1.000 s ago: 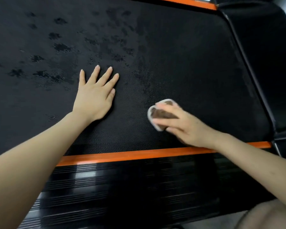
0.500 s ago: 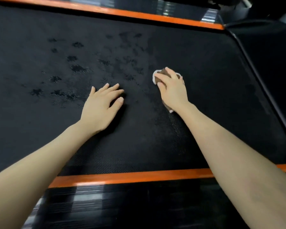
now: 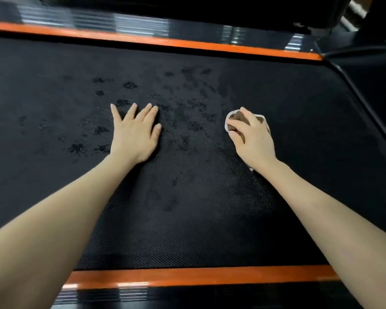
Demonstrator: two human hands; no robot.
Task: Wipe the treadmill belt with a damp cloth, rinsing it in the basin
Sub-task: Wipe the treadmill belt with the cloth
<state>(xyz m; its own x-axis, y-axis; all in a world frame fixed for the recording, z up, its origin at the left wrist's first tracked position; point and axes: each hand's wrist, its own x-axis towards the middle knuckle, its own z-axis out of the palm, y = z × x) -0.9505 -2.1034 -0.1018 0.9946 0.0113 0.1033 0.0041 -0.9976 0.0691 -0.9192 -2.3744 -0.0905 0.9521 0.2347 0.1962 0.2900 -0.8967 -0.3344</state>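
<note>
The black textured treadmill belt (image 3: 187,219) fills the view, with dark wet blotches across its middle and far left. My left hand (image 3: 135,132) lies flat on the belt, fingers spread and straight. To its right my right hand (image 3: 252,137) presses down on a small brown cloth with a white edge (image 3: 233,118), fingers curled over it. Most of the cloth is hidden under the hand; a white corner shows by the wrist. The basin is not in view.
Orange strips run along the belt's near edge (image 3: 198,275) and far edge (image 3: 165,42), each backed by a ribbed black side rail. A black cover with a raised seam (image 3: 361,97) bounds the belt on the right.
My right hand with the cloth swept away from the near orange strip out to mid-belt, then shifted right. The left hand stayed flat on the belt. The camera moved forward over the belt.
</note>
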